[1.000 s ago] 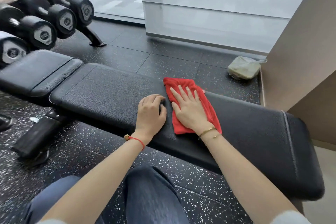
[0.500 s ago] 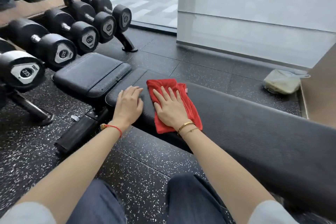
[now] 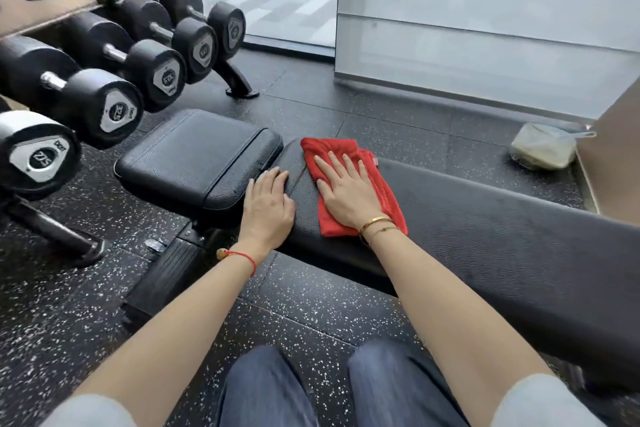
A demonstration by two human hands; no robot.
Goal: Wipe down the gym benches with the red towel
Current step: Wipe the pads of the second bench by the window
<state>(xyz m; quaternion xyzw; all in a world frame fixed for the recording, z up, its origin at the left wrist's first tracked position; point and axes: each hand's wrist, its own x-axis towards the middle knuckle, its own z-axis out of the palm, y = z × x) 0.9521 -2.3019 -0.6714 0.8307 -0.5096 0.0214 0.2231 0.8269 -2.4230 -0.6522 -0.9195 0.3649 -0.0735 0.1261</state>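
The bench [image 3: 485, 239] is covered in black, grainy, leather-like stuff with a dull shine. The towel [image 3: 384, 194] is made of soft red cloth. The floor [image 3: 311, 308] is matt black with white specks. The dumbbells [image 3: 104, 104] are made of matt black rubber, with shiny metal handles.

The red towel [image 3: 360, 184] lies folded and flat across the long pad of the black gym bench [image 3: 485, 229], near the gap before the short seat pad [image 3: 197, 156] (both pads pebbled black vinyl, level).
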